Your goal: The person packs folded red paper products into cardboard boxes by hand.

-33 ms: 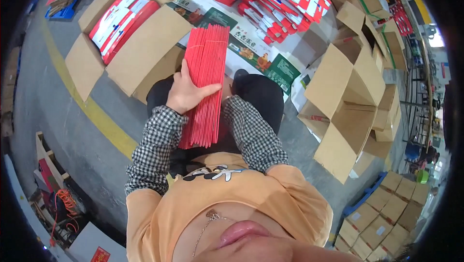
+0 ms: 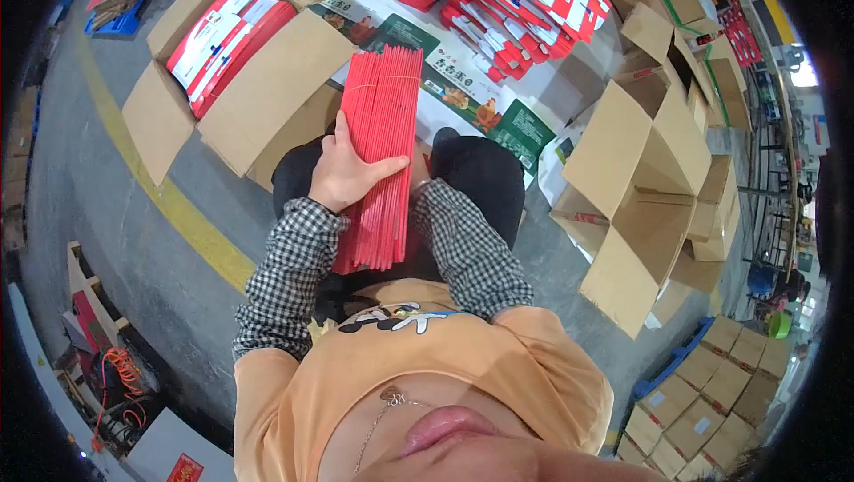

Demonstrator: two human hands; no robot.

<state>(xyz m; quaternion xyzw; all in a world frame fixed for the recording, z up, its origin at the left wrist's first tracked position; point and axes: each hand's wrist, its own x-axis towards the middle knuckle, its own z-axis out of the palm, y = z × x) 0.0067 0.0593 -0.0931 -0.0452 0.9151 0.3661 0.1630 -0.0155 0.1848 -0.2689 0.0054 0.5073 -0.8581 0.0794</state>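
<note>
Red stacked sheets (image 2: 394, 122) hide most of the right hand (image 2: 420, 173).

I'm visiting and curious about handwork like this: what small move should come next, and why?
Perhaps the left hand should gently nudge the bundle of thin red sheets level: its lower ends look slightly uneven, and that hand already lies across it with the thumb spread over its face.
</note>
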